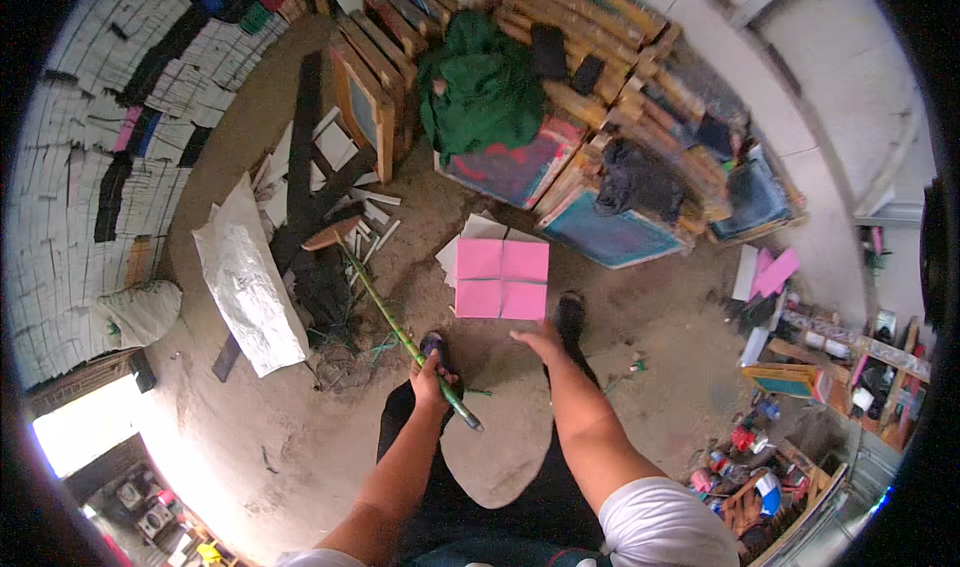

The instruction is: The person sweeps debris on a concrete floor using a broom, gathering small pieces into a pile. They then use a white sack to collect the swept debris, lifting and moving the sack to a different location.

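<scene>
My left hand is closed around the green striped handle of a broom. The broom slants away to the far left, where its brown head rests beside dark scraps. In front of me lies a square bundle of pink paper, tied crosswise with dark string, over some white sheets. My right hand is at the bundle's near right corner, thumb spread from the fingers. Its fingertips are close to the edge; whether they touch it I cannot tell.
Wooden-framed screens stand stacked beyond the bundle, with a green cloth on top. A silvery sheet and scraps lie left. White stacks line the far left. Boxes of clutter fill the lower right. My feet flank the bundle's near side.
</scene>
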The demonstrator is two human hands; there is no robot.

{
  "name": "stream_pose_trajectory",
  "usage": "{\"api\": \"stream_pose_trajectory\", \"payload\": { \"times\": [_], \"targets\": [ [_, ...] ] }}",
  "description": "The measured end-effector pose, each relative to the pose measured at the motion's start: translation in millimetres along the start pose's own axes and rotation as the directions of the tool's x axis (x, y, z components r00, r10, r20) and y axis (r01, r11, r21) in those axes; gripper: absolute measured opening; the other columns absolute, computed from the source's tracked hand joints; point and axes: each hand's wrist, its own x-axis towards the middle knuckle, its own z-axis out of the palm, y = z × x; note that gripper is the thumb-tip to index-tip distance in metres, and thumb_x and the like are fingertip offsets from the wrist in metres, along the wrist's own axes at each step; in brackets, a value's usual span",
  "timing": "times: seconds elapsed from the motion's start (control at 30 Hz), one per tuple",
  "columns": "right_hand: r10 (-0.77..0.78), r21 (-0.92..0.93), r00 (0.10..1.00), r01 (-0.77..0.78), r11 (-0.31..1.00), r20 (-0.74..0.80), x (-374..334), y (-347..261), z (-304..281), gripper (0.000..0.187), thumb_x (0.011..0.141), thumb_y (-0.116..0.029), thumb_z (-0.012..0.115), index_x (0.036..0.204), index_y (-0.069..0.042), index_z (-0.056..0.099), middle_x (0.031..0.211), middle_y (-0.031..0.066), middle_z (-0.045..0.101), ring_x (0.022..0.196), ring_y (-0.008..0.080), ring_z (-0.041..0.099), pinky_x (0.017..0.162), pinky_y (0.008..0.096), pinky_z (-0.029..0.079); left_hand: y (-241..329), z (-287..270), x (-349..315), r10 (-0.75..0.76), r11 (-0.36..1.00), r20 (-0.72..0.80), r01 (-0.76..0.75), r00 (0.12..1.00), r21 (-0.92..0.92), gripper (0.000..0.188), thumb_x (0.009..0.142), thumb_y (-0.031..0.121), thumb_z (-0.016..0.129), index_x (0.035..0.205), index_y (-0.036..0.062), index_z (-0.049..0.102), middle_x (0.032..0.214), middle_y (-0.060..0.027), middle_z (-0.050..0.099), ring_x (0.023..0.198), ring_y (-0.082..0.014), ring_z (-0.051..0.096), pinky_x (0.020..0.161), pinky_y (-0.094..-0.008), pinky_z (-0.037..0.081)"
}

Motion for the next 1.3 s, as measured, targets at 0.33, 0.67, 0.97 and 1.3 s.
{"api": "stream_pose_trajectory", "payload": {
  "times": [0.33,0.67,0.97,1.3],
  "targets": [
    [0.018,0.188,0.831,0.105,0.977,-0.556,259,136,72,0.081,0.07,-0.039,0.088,0.129,0.0,0.047,0.125,0.0169,0.06,0.113,0.0288,0.06,0.092,0.0407,0.048,-134,48,164,0.214,0.976,-0.059,-0.216,0.975,-0.024,0.014,0.092,0.009,0.064,0.1,0.0109,0.052,0.074,-0.0004,0.053,0.06,-0.0135,0.052,0.054,-0.0321,0.046],
    [0.114,0.208,0.865,-0.012,0.978,-0.488,227,86,92,0.079,0.084,-0.048,0.074,0.136,-0.001,0.039,0.134,0.0221,0.047,0.121,0.0369,0.05,0.098,0.0502,0.042,-179,38,217,-0.144,0.989,-0.111,0.139,0.983,-0.054,0.028,0.094,0.031,0.068,0.086,0.0066,0.057,0.072,-0.0032,0.056,0.063,-0.016,0.056,0.054,-0.0329,0.046],
    [-0.661,-0.607,0.75,0.52,0.601,-0.013,252,-97,-27,0.1,0.072,-0.056,0.079,0.144,-0.003,0.035,0.149,0.0281,0.035,0.136,0.0444,0.038,0.111,0.054,0.033,-249,60,330,-0.215,0.976,-0.165,0.217,0.963,-0.006,0.07,0.095,0.054,0.059,0.149,0.0123,0.042,0.146,-0.0057,0.046,0.135,-0.0262,0.043,0.111,-0.0473,0.028],
    [-0.384,-0.489,0.923,0.344,0.801,0.021,298,-75,-14,0.082,0.055,-0.066,0.084,0.103,-0.002,0.068,0.097,0.0211,0.069,0.094,0.0393,0.067,0.083,0.0449,0.051,-245,91,336,-0.167,0.982,-0.105,0.156,0.98,-0.107,0.058,0.098,0.056,0.052,0.115,0.0021,0.06,0.103,-0.0016,0.061,0.094,-0.0166,0.054,0.086,-0.0326,0.042]
  ]
}}
